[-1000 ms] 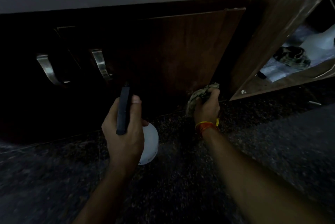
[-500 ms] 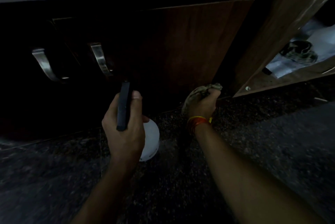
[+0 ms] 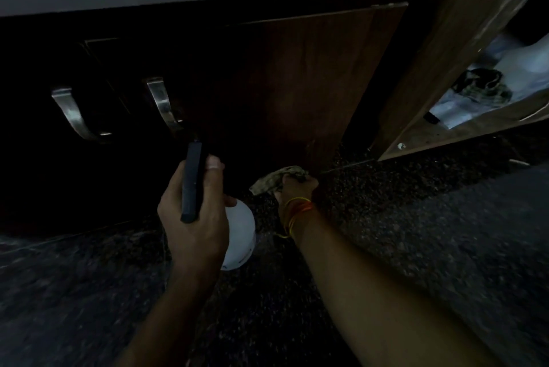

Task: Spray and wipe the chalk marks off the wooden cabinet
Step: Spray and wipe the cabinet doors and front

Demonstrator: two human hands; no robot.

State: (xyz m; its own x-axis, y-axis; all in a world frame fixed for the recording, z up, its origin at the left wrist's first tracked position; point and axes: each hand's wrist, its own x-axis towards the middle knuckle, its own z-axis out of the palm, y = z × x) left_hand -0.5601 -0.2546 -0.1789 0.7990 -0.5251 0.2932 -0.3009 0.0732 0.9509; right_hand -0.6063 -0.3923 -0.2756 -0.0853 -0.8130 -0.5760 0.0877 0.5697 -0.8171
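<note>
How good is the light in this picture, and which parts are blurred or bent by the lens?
Head view: very dim; the left of the cabinet is nearly black, and only its two metal handles catch a glint. The brown door gets more light, but no chalk marks can be made out. The white spray bottle is the brightest thing near the hands. Straight edges bow from the wide lens, and the open shelf at right is blurred.
</note>
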